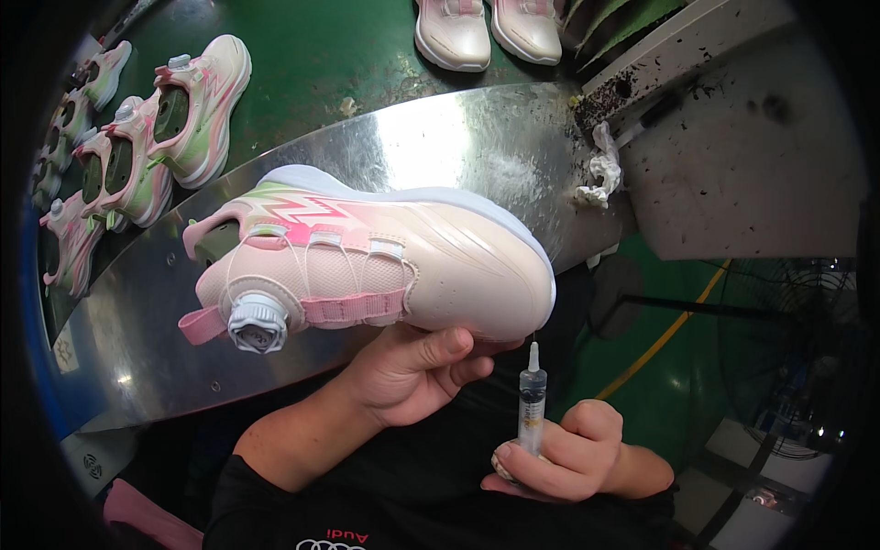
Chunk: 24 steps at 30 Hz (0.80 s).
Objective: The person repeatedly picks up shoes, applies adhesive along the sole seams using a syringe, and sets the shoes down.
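Note:
A cream and pink sneaker [357, 252] with a white dial and thin laces lies on its side in the air, its toe to the right. My left hand [417, 371] grips it from below near the forefoot, with the thumb in view and the other fingers partly hidden under the shoe. In my right hand [559, 458] is a clear syringe [532, 403], held upright with fingers wrapped round its lower end. The syringe's thin tip points up at the sole edge by the toe; whether it touches cannot be made out.
A shiny metal ledge [293, 362] curves beneath the shoe. Several similar sneakers [197, 115] stand on the green belt at the left, and a pair [454, 37] sits at the top. Crumpled white paper [602, 170] lies by a stained grey panel [733, 183]. A dark fan [779, 357] stands at the right.

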Each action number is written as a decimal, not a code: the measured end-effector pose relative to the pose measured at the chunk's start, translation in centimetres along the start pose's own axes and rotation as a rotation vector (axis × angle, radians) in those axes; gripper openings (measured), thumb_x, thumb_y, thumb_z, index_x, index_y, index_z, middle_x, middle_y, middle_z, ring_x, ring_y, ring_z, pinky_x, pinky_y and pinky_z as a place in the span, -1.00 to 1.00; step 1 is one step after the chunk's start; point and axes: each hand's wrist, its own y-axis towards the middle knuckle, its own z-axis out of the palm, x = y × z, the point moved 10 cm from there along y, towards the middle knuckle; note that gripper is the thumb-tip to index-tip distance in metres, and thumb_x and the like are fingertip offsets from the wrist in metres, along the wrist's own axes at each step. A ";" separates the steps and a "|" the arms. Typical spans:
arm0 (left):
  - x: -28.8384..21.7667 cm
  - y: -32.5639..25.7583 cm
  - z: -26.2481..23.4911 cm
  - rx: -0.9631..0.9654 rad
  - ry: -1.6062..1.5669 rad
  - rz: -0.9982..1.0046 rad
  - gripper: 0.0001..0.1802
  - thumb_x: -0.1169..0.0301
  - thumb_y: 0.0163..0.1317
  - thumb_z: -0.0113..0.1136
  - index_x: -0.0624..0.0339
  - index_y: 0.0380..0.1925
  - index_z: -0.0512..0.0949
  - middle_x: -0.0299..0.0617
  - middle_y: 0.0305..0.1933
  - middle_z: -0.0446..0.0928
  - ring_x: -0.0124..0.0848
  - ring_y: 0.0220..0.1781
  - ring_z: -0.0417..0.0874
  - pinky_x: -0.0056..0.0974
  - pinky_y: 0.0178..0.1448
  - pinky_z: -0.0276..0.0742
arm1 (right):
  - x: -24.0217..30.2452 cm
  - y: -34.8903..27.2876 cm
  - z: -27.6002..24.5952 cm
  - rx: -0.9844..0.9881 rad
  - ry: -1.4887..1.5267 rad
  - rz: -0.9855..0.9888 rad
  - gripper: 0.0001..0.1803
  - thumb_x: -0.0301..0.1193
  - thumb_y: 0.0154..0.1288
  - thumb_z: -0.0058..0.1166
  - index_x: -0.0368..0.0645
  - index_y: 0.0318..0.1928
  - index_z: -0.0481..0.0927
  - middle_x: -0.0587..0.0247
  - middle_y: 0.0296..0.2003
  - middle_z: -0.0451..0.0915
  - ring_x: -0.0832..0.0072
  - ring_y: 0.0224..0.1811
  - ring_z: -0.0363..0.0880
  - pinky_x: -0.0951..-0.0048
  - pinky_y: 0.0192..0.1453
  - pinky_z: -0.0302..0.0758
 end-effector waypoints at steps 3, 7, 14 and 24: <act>0.1 0.0 -0.1 -0.044 0.131 0.015 -0.55 0.35 0.25 0.10 0.15 0.13 0.33 0.00 0.13 0.41 -0.15 0.22 0.41 -0.36 0.04 0.57 | 0.0 -0.1 -0.3 0.007 -0.042 -0.006 -0.70 -0.16 -0.09 0.34 0.06 -0.34 0.57 0.58 -0.61 0.47 0.64 -0.69 0.06 0.61 -0.62 -0.04; -0.3 -1.2 -3.5 -0.156 0.114 0.022 -0.56 0.19 0.24 0.10 0.15 0.06 0.41 0.08 0.14 0.38 -0.32 -0.05 0.59 -0.29 0.02 0.56 | -0.4 0.4 -0.9 -0.079 0.105 -0.039 -0.78 -0.24 0.00 0.29 0.01 -0.33 0.61 0.54 -0.61 0.44 0.64 -0.71 0.10 0.62 -0.67 0.01; -0.5 -9.2 -4.1 -0.279 0.201 0.108 -0.21 0.26 -0.08 0.33 0.26 0.16 0.20 -0.13 0.07 0.36 -0.21 0.04 0.50 -0.16 0.02 0.52 | -6.7 0.5 0.0 -0.194 0.277 0.118 -0.58 -0.22 0.00 0.26 -0.08 -0.12 0.53 0.32 -0.40 0.45 0.35 -0.44 0.29 0.40 -0.34 0.30; -8.8 -16.7 -4.9 -0.634 0.700 0.272 -0.02 0.38 -0.22 0.36 0.36 0.25 0.08 0.04 0.17 0.34 -0.19 0.12 0.47 -0.26 0.12 0.45 | -16.8 4.4 7.2 -0.245 0.284 0.322 -0.48 -0.21 -0.09 0.28 -0.08 -0.07 0.51 0.26 -0.32 0.55 0.26 -0.26 0.41 0.32 -0.05 0.30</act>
